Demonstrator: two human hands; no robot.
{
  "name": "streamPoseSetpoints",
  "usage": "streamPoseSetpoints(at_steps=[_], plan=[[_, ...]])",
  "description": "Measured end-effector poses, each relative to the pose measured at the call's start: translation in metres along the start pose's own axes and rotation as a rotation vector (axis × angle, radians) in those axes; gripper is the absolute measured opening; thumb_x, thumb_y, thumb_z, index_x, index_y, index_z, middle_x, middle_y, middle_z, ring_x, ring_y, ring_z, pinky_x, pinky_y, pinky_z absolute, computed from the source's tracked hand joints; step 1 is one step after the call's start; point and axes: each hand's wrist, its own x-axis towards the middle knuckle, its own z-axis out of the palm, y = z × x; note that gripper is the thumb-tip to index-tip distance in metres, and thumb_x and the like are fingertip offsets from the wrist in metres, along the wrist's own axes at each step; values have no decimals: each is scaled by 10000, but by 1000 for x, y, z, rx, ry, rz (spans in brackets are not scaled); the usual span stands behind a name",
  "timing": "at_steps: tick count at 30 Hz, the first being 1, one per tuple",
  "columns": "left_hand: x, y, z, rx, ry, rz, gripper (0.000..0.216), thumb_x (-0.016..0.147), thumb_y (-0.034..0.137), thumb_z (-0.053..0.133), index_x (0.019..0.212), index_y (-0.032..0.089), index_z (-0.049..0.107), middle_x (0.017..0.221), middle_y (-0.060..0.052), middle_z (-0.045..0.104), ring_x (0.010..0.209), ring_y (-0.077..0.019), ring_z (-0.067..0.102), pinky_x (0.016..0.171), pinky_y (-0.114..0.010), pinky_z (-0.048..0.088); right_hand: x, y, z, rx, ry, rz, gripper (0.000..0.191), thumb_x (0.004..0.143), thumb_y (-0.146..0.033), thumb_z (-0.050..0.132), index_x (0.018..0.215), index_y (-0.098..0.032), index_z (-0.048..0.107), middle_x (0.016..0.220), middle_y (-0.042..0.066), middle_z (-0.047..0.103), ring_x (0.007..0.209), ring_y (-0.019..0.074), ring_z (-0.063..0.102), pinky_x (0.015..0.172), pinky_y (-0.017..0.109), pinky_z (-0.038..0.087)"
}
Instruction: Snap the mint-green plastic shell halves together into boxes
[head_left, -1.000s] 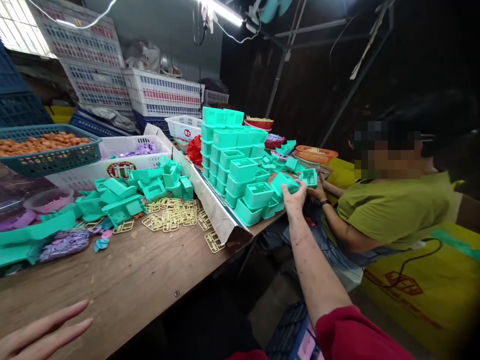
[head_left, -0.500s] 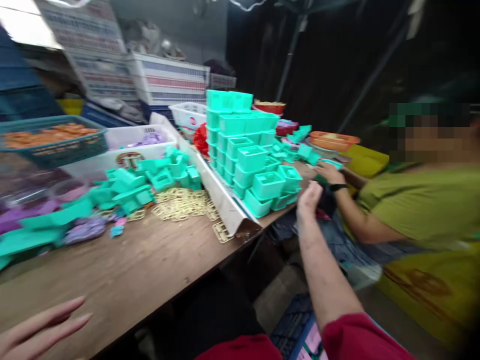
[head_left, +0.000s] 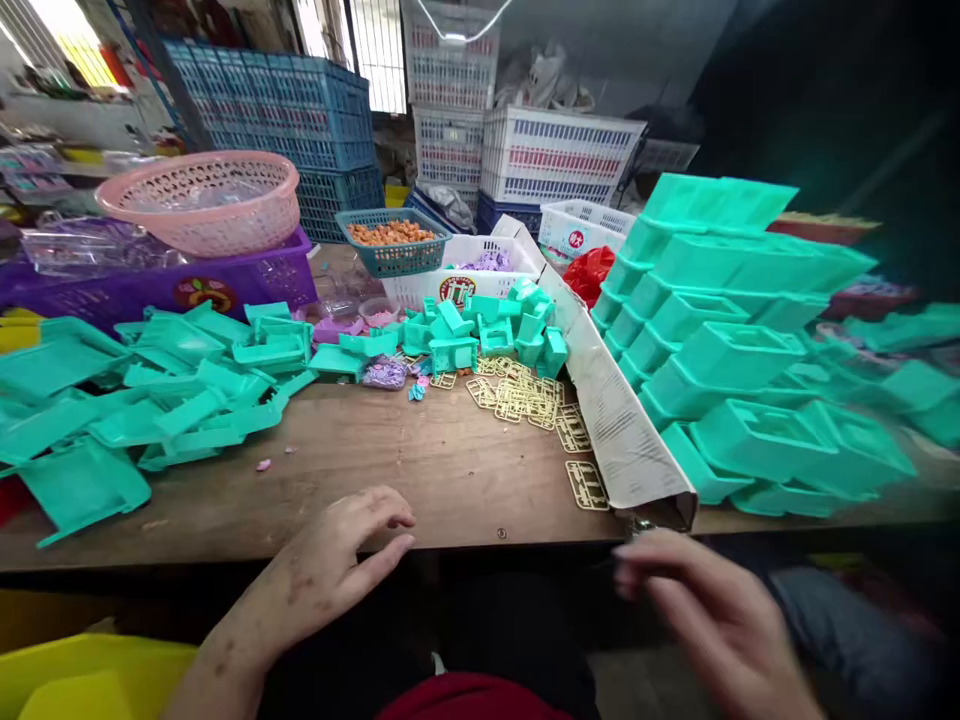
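My left hand [head_left: 349, 555] hovers over or rests on the front edge of the wooden table [head_left: 390, 455], with nothing in its fingers and the thumb apart from them. Slightly blurred, my right hand [head_left: 709, 605] is in front of the table edge, thumb and fingers apart, and no object shows in it. It is nearest the end of a folded cardboard divider [head_left: 615, 420]. To the divider's left lie pale yellow plastic frames [head_left: 525, 395] and small turquoise plastic parts [head_left: 454, 352]. Stacked turquoise boxes [head_left: 739, 350] stand on its right.
Larger turquoise pieces [head_left: 187, 400] are heaped at the left. Behind are a purple crate [head_left: 262, 285], a pink basket [head_left: 225, 220], a teal basket [head_left: 394, 262] of orange pieces and a white basket [head_left: 420, 290] with lilac pieces. Crates [head_left: 562, 150] are stacked at the back.
My view has swung left, so the co-worker is out of sight. My right hand has drawn back from beside the co-worker's hand to the table's front edge. More of my left hand shows.
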Motion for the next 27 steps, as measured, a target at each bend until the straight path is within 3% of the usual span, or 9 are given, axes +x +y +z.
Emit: streamPoseSetpoints(at_steps=[3, 5, 11, 13, 15, 18, 20, 22, 27], plan=[[-4, -8, 0, 10, 2, 13, 169, 1228, 363, 711, 1268, 302, 862, 1274, -22, 949, 1099, -235, 933, 966, -331, 697, 24, 0, 38, -172, -122, -174, 156, 1186, -332, 805, 1078, -322, 917, 913, 3, 937, 777, 222, 923, 748, 300, 745], [-11, -17, -2, 15, 51, -11, 135, 1210, 354, 744, 1242, 297, 862, 1233, -11, 950, 1082, -232, 933, 950, -331, 694, 46, 14, 62, -207, -141, -157, 144, 1189, -377, 798, 1145, -332, 927, 1005, 14, 979, 855, 244, 962, 796, 311, 772], [-38, -76, -7, 162, 461, -218, 174, 1208, 362, 742, 1332, 280, 832, 1317, -57, 926, 1206, -264, 917, 1048, -376, 731, 153, 89, 117, -304, -86, 48, 481, 1142, -677, 725, 1306, -270, 921, 1261, 153, 949, 907, 315, 930, 710, 414, 769], [-48, -100, -17, 254, 663, -290, 333, 1206, 385, 739, 1510, 252, 768, 1486, -144, 868, 1376, -349, 859, 1190, -507, 708, 201, 108, 142, -348, -34, 49, 643, 1106, -698, 699, 1451, -183, 871, 1411, 264, 870, 1213, 445, 907, 925, 589, 809], [-57, -125, -36, 346, 844, -345, 546, 1176, 411, 774, 1670, 202, 672, 1650, -242, 767, 1560, -461, 740, 1341, -688, 606, 244, 123, 168, -433, 31, 56, 636, 1124, -632, 712, 1524, -150, 824, 1507, 306, 810, 1492, 523, 785, 1201, 750, 716], [-64, -168, -68, 477, 991, -400, 806, 1074, 425, 857, 1768, 109, 596, 1799, -325, 648, 1721, -610, 574, 1442, -919, 379, 291, 146, 202, -546, 18, 43, 548, 1173, -526, 844, 1617, -216, 760, 1718, 187, 747, 1609, 417, 728, 1357, 710, 636], [-63, -197, -82, 481, 981, -400, 700, 1042, 371, 807, 1678, 109, 675, 1611, -283, 772, 1562, -613, 691, 1384, -1004, 373, 308, 161, 216, -607, -30, 52, 504, 1187, -492, 875, 1608, -234, 774, 1689, 152, 776, 1488, 360, 801, 1262, 628, 718], [-62, -218, -87, 513, 972, -376, 546, 1032, 368, 760, 1531, 149, 740, 1374, -213, 831, 1371, -554, 772, 1322, -974, 475, 314, 173, 224, -657, -56, 73, 475, 1193, -475, 879, 1588, -230, 784, 1623, 140, 808, 1393, 329, 839, 1190, 580, 757], [-63, -228, -86, 549, 950, -300, 166, 1036, 360, 725, 1144, 263, 805, 1165, -137, 794, 1260, -469, 770, 1324, -809, 552, 306, 184, 235, -665, -87, 41, 438, 1192, -471, 878, 1556, -237, 804, 1656, 144, 793, 1449, 341, 815, 1240, 605, 734]])
